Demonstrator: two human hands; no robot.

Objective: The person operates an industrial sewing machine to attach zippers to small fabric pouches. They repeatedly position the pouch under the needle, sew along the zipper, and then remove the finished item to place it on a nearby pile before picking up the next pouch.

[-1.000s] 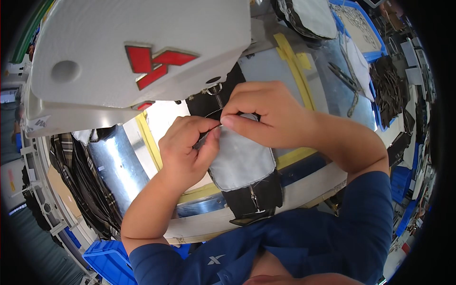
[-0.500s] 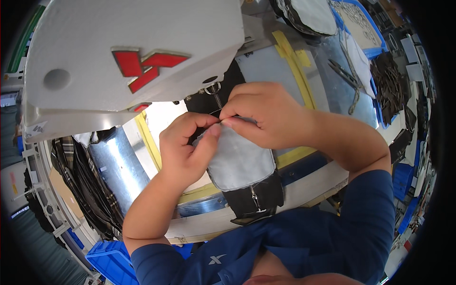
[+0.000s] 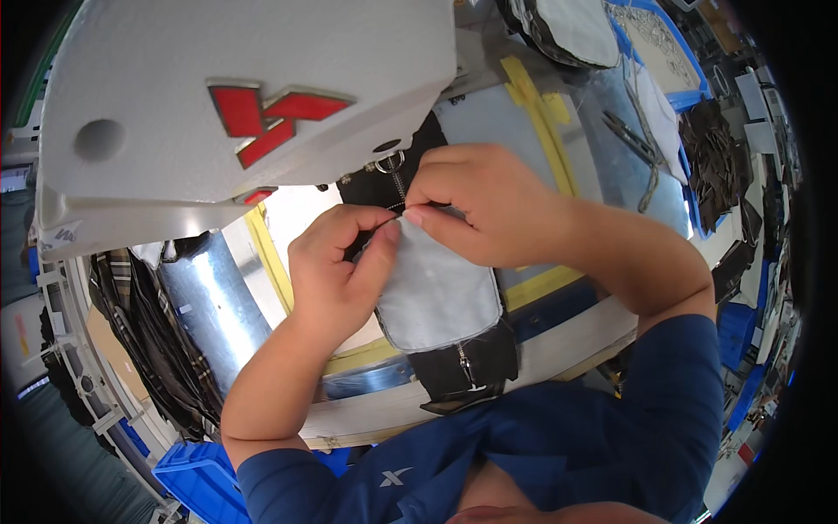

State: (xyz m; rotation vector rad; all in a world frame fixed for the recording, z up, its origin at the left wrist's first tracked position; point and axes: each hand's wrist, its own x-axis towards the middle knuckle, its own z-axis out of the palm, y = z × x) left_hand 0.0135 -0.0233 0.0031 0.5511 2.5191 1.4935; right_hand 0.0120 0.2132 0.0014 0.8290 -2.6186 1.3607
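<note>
A pale grey fabric panel (image 3: 436, 297) lies on a black zippered piece (image 3: 468, 367) in front of me. My left hand (image 3: 342, 266) pinches the panel's upper left edge between thumb and forefinger. My right hand (image 3: 477, 205) pinches the same top edge just to the right, thumb and curled fingers meeting close to the left fingertips. Just beyond my fingertips, the black piece carries a metal zipper and D-ring (image 3: 391, 162). The large white machine housing (image 3: 157, 105) with red shapes hangs over the upper left of the work surface, beside my hands.
Yellow tape strips (image 3: 550, 140) cross the metal table (image 3: 209, 306). Plaid and black fabric (image 3: 148, 341) lies at left, a blue bin (image 3: 188, 476) below. Scissors (image 3: 624, 135), a tray of metal parts (image 3: 655, 48), dark pieces (image 3: 711, 162) and stacked panels (image 3: 567, 26) sit at right.
Both hands and the panel's top edge have shifted slightly upward, away from my body. The pinching grip of both hands stays on the edge.
</note>
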